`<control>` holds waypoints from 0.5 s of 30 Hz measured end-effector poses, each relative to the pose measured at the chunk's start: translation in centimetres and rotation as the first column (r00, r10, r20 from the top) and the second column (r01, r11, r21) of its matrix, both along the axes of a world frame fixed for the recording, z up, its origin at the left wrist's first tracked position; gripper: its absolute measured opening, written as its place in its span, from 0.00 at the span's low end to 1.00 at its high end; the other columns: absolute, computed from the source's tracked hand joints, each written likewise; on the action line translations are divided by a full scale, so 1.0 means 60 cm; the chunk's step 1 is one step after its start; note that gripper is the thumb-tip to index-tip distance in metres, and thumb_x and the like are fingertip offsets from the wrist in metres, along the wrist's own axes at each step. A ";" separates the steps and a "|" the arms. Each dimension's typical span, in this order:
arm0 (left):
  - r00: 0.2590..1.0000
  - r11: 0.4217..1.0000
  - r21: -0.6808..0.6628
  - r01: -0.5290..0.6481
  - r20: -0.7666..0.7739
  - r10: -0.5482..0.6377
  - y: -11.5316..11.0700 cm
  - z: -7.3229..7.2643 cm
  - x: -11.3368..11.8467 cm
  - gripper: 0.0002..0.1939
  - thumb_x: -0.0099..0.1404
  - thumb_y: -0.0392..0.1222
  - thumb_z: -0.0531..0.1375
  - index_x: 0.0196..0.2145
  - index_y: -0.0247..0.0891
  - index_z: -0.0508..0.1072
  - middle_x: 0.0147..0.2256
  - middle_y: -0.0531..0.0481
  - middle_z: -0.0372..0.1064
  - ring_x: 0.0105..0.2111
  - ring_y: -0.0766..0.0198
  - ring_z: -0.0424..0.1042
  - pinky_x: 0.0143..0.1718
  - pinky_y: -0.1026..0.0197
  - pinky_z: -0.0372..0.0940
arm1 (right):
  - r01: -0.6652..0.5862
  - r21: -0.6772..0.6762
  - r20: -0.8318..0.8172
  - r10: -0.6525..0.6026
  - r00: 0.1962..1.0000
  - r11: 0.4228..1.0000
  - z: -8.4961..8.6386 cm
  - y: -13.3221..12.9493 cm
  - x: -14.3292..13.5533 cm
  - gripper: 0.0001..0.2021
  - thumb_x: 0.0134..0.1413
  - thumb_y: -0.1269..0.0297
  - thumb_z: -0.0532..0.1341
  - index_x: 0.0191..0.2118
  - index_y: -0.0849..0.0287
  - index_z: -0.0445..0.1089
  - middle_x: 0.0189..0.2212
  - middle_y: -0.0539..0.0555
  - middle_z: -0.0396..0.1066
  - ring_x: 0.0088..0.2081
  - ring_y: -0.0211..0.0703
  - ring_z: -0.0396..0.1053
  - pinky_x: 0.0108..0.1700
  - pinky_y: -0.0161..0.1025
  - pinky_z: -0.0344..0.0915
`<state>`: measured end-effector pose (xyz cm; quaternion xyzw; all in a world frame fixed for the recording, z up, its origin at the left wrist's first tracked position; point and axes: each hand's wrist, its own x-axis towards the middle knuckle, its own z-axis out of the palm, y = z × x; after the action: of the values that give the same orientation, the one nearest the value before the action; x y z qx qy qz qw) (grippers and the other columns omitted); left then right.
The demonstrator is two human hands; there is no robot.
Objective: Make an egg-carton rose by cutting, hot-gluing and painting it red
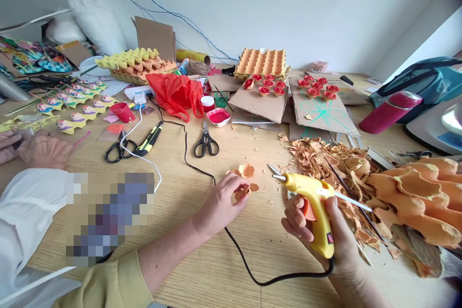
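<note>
In my right hand is a yellow hot glue gun, its nozzle pointing left and a white glue stick sticking out of the back. My left hand pinches a small orange egg-carton flower piece low over the table. Just beyond those fingers lies another cup-shaped carton flower, with a further piece partly hidden beside it. The gun's black cord loops across the wood and passes under my left wrist. The nozzle is apart from the held piece.
Carton scraps and orange egg cartons crowd the right side. Red painted flowers sit on cardboard behind. Black scissors, a utility knife and a dish of red paint lie ahead. A co-worker's hands are at left.
</note>
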<state>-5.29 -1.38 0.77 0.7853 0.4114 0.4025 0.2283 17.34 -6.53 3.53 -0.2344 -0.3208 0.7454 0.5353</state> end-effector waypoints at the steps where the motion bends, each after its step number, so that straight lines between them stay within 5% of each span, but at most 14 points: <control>1: 1.000 1.000 0.005 0.002 -0.019 -0.002 0.000 -0.001 0.000 0.09 0.66 0.28 0.59 0.41 0.40 0.71 0.38 0.50 0.70 0.39 0.63 0.71 0.43 0.61 0.68 | -0.001 0.007 -0.005 0.001 1.000 1.000 0.001 -0.001 0.001 0.26 0.64 0.41 0.53 0.38 0.59 0.77 0.26 0.51 0.66 0.19 0.30 0.46 0.26 0.37 0.49; 15: 0.996 0.999 -0.020 -0.028 -0.084 0.026 0.007 -0.006 -0.001 0.07 0.64 0.29 0.60 0.37 0.39 0.69 0.37 0.49 0.69 0.37 0.63 0.71 0.36 0.63 0.67 | 0.048 0.043 -0.010 -0.047 0.999 0.998 0.010 -0.006 0.018 0.25 0.63 0.39 0.54 0.36 0.57 0.76 0.25 0.51 0.65 0.19 0.31 0.47 0.26 0.38 0.49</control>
<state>-5.33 -0.98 0.41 0.7934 0.4354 0.3679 0.2134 18.42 -6.87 4.11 -0.2269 -0.3289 0.7262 0.5594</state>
